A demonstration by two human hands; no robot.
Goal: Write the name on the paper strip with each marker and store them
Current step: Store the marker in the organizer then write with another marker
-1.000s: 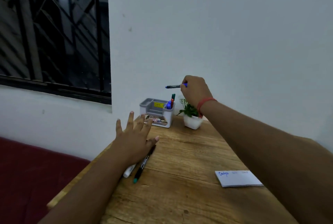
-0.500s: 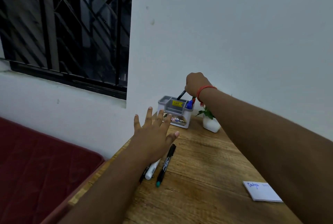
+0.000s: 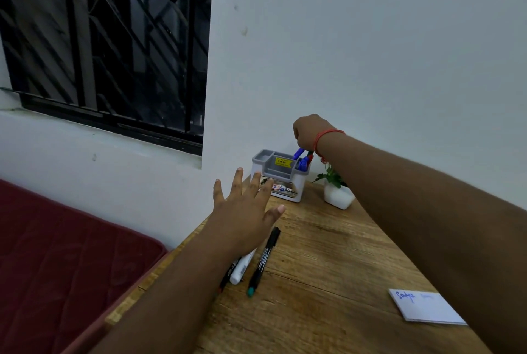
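A grey and white desk organizer stands at the back of the wooden table, against the wall. My right hand hovers over its right compartment, fingers closed on the top of a blue marker that leans in there beside other blue and red markers. My left hand is spread flat and empty above three markers lying on the table: a black one with a teal end, a white one and a dark one mostly hidden under my arm. The white paper strip with blue writing lies at the right.
A small green plant in a white pot stands right of the organizer, under my right forearm. The table's left edge drops to a dark red mattress. A barred window fills the upper left wall.
My right hand has brought the blue marker from level in the air down, tip first, into the organizer's right compartment. My left hand stays spread over the lying markers.
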